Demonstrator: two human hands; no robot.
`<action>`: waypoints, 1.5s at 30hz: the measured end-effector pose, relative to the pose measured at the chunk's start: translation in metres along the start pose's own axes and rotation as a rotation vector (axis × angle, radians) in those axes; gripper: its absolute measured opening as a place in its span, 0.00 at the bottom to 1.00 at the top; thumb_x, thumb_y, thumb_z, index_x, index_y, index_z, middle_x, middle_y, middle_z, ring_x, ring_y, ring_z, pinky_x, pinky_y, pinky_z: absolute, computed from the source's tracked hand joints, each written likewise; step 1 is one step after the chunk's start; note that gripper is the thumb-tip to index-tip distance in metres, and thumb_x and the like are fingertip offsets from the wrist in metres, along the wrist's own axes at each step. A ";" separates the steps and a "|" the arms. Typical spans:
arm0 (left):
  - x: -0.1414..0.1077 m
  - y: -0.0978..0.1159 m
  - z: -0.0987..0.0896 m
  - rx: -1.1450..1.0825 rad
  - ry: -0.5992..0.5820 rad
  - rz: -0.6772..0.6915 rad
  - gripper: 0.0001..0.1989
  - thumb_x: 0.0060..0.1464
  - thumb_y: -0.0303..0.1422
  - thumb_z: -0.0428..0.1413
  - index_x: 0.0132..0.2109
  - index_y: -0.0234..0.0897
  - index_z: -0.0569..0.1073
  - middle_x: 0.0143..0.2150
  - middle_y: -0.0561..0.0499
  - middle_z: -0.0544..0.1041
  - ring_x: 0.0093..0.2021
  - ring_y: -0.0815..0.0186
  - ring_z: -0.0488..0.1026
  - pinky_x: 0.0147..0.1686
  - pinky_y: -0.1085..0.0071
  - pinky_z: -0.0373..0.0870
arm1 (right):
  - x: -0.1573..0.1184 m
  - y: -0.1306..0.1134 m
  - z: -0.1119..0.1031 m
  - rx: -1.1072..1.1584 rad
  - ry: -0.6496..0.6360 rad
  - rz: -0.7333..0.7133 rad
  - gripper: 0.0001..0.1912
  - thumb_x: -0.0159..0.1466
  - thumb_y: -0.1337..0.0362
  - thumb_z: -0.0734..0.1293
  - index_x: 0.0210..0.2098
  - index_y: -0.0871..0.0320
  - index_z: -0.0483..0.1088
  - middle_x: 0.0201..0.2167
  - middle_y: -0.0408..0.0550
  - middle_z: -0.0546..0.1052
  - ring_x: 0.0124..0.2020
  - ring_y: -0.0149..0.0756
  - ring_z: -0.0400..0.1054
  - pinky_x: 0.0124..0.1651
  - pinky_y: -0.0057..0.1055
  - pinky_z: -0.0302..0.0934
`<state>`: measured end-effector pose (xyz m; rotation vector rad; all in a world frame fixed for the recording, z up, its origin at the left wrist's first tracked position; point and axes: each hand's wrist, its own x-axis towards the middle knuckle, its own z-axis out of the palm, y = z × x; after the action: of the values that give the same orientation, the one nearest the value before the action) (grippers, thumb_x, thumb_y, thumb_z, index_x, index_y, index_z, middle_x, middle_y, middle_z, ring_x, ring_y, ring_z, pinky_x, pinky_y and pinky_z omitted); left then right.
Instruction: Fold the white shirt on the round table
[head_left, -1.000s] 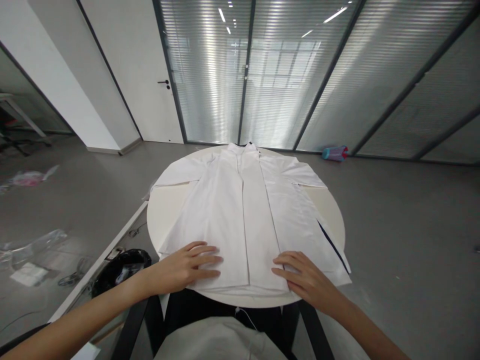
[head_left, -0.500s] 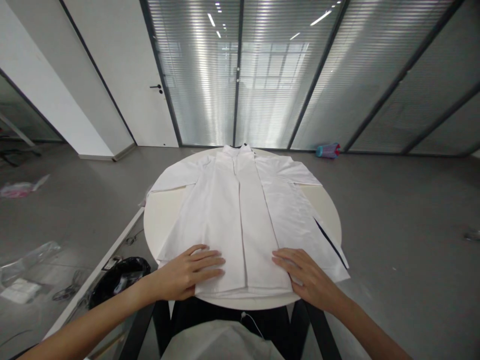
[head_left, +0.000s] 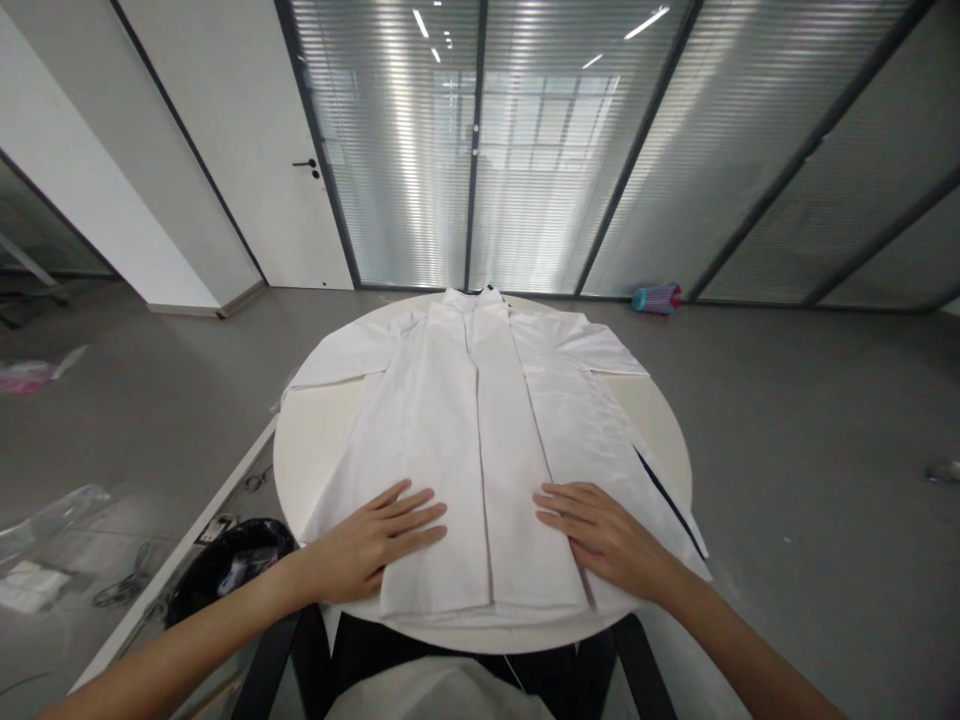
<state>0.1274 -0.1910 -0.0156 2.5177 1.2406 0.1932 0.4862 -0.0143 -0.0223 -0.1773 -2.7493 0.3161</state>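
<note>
head view | left hand (head_left: pixel 375 545): open, flat on lower shirt, not grasping | right hand (head_left: pixel 607 540): open, likewise resting, not grasping | white long-sleeved shirt (head_left: pixel 480 430): spread flat, collar at far edge, hem at near edge of round white table (head_left: pixel 322 470)

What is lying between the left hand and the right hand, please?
In the head view, the white shirt lies between the left hand and the right hand.
</note>
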 end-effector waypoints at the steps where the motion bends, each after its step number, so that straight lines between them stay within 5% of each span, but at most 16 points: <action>1: -0.001 0.001 -0.001 -0.026 -0.003 -0.007 0.40 0.59 0.25 0.49 0.74 0.49 0.46 0.75 0.51 0.49 0.74 0.55 0.44 0.72 0.48 0.38 | -0.001 0.001 0.000 0.026 -0.020 0.006 0.20 0.69 0.72 0.61 0.58 0.53 0.72 0.58 0.49 0.75 0.62 0.39 0.66 0.60 0.42 0.63; 6: 0.001 -0.008 -0.033 -0.390 0.023 -0.064 0.28 0.65 0.29 0.48 0.70 0.47 0.60 0.69 0.49 0.65 0.70 0.57 0.58 0.70 0.52 0.49 | 0.010 0.012 -0.005 0.270 0.018 0.189 0.15 0.71 0.68 0.59 0.48 0.54 0.76 0.49 0.50 0.81 0.51 0.41 0.74 0.54 0.40 0.66; 9: 0.019 -0.036 -0.049 -0.704 0.201 -0.395 0.22 0.65 0.46 0.49 0.53 0.36 0.77 0.52 0.42 0.80 0.57 0.53 0.74 0.58 0.57 0.69 | 0.037 0.028 -0.002 0.423 0.158 0.480 0.16 0.70 0.58 0.58 0.40 0.57 0.76 0.37 0.51 0.82 0.37 0.42 0.75 0.40 0.36 0.68; 13: 0.055 -0.080 -0.045 -1.096 0.233 -0.806 0.31 0.53 0.61 0.54 0.32 0.34 0.74 0.28 0.44 0.78 0.30 0.58 0.77 0.31 0.65 0.75 | 0.072 0.053 0.017 0.587 0.224 0.778 0.21 0.65 0.48 0.60 0.28 0.58 0.69 0.23 0.47 0.74 0.24 0.37 0.69 0.25 0.29 0.59; 18: 0.063 -0.092 -0.034 -1.235 0.286 -0.873 0.32 0.45 0.60 0.62 0.39 0.34 0.71 0.27 0.49 0.76 0.26 0.63 0.75 0.24 0.70 0.70 | 0.078 0.063 0.029 0.649 0.140 0.964 0.17 0.63 0.50 0.60 0.26 0.55 0.62 0.09 0.36 0.60 0.10 0.29 0.53 0.15 0.25 0.44; 21: 0.056 -0.087 -0.034 -1.210 0.307 -0.797 0.33 0.42 0.53 0.68 0.47 0.34 0.70 0.31 0.49 0.77 0.28 0.65 0.75 0.26 0.72 0.71 | 0.075 0.060 0.029 0.622 0.149 1.002 0.14 0.62 0.51 0.60 0.29 0.55 0.63 0.08 0.35 0.61 0.08 0.29 0.53 0.14 0.25 0.44; 25: 0.057 -0.087 -0.029 -1.127 0.429 -0.802 0.39 0.42 0.48 0.69 0.57 0.36 0.65 0.25 0.56 0.74 0.22 0.69 0.71 0.21 0.76 0.66 | 0.073 0.057 0.029 0.619 0.199 1.057 0.16 0.61 0.54 0.62 0.42 0.59 0.66 0.10 0.35 0.65 0.08 0.31 0.55 0.13 0.25 0.45; 28: 0.061 -0.091 -0.021 -1.083 0.495 -0.828 0.42 0.44 0.47 0.68 0.61 0.37 0.61 0.23 0.58 0.71 0.20 0.70 0.69 0.20 0.77 0.64 | 0.071 0.054 0.028 0.585 0.223 1.055 0.27 0.63 0.55 0.62 0.58 0.60 0.61 0.13 0.34 0.68 0.10 0.33 0.58 0.14 0.26 0.50; 31: 0.059 -0.090 -0.017 -0.952 0.557 -0.822 0.39 0.50 0.44 0.65 0.64 0.39 0.58 0.30 0.55 0.73 0.25 0.67 0.73 0.25 0.72 0.71 | 0.070 0.048 0.022 0.354 0.244 0.992 0.26 0.64 0.57 0.62 0.60 0.58 0.62 0.24 0.41 0.75 0.18 0.35 0.68 0.23 0.31 0.64; 34: 0.061 -0.077 -0.024 -0.453 0.823 -0.725 0.30 0.56 0.41 0.60 0.63 0.42 0.62 0.52 0.43 0.71 0.48 0.58 0.76 0.45 0.59 0.75 | 0.078 0.035 0.016 -0.016 0.315 0.794 0.19 0.68 0.58 0.61 0.55 0.56 0.70 0.46 0.54 0.76 0.39 0.43 0.75 0.43 0.41 0.70; 36: 0.070 -0.066 -0.031 -0.100 0.873 -0.566 0.22 0.61 0.38 0.55 0.62 0.42 0.67 0.65 0.39 0.62 0.65 0.52 0.64 0.61 0.52 0.65 | 0.091 0.027 0.017 -0.134 0.285 0.600 0.19 0.71 0.57 0.57 0.56 0.55 0.71 0.55 0.57 0.72 0.54 0.47 0.71 0.56 0.46 0.65; 40: 0.100 -0.060 -0.031 0.156 0.502 -0.251 0.25 0.67 0.41 0.48 0.67 0.42 0.63 0.73 0.42 0.55 0.74 0.50 0.45 0.70 0.48 0.43 | 0.120 0.020 0.034 -0.149 0.052 0.331 0.27 0.74 0.51 0.53 0.66 0.55 0.64 0.69 0.55 0.61 0.71 0.48 0.50 0.69 0.52 0.49; 45: 0.120 -0.086 -0.006 0.161 0.282 -0.327 0.39 0.64 0.53 0.48 0.74 0.38 0.51 0.75 0.38 0.49 0.74 0.43 0.40 0.69 0.43 0.41 | 0.127 0.037 0.057 -0.138 -0.108 0.310 0.35 0.73 0.43 0.51 0.71 0.57 0.53 0.73 0.56 0.51 0.73 0.48 0.42 0.72 0.54 0.39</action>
<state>0.1347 -0.0461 -0.0427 2.4307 1.8239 0.3934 0.3508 0.0306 -0.0395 -0.6434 -2.8482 0.2215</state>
